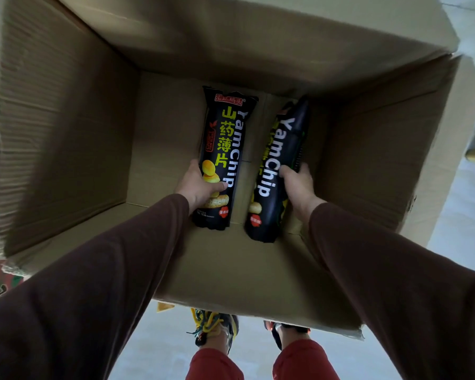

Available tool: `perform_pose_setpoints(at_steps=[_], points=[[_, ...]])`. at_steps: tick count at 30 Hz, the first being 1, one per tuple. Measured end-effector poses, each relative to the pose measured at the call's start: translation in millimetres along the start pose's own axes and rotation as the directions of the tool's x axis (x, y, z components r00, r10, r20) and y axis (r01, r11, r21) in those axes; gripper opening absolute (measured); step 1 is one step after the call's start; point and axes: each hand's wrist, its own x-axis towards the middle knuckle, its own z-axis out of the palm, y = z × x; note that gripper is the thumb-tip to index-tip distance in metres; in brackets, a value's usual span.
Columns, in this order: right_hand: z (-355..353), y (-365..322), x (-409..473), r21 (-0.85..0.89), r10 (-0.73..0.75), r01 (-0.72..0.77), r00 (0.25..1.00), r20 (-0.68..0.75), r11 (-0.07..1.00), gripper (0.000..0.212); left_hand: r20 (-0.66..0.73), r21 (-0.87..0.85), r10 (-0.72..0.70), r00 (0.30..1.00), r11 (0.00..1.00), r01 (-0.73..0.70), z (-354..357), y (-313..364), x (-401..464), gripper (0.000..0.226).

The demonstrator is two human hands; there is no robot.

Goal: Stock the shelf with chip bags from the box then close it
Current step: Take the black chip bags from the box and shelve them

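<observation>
Inside the box (66,133), the left hand (196,185) grips the left bag (225,149) near its lower end; the right hand (299,185) likewise grips the right bag (283,160).

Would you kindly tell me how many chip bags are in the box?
2. Left hand grips one chip bag; right hand grips the other. None appear hidden.

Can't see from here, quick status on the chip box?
Left hand grips left chip bag. Right hand grips right chip bag. Both inside open box. Nothing blocking.
</observation>
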Motion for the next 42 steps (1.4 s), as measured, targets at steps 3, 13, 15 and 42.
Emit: perform_pose_setpoints(at_steps=[3, 13, 15, 42], points=[[-6, -3, -1, 0.088, 0.021, -0.009, 0.99, -0.14, 0.996, 0.041, 0.019, -0.026, -0.007, 1.0, 1.0, 0.008, 0, 0, 0, 0.099], [-3, -33, 18, -0.059, 0.004, -0.013, 0.988, -0.156, 0.998, 0.11, 0.114, -0.221, -0.055, 0.992, 0.972, 0.079, 2, 7, 6, 0.099], [-5, -36, 25, -0.044, 0.009, -0.016, 0.989, -0.149, 0.999, 0.098, 0.131, -0.246, -0.078, 0.988, 0.963, 0.109, 2, 9, 9, 0.097], [-5, -347, -470, -0.034, -0.429, 0.55, 0.687, 0.586, 0.835, 0.058, -0.216, -0.722, 0.048, 0.975, 0.665, -0.193, -289, 105, -466, 0.033]])
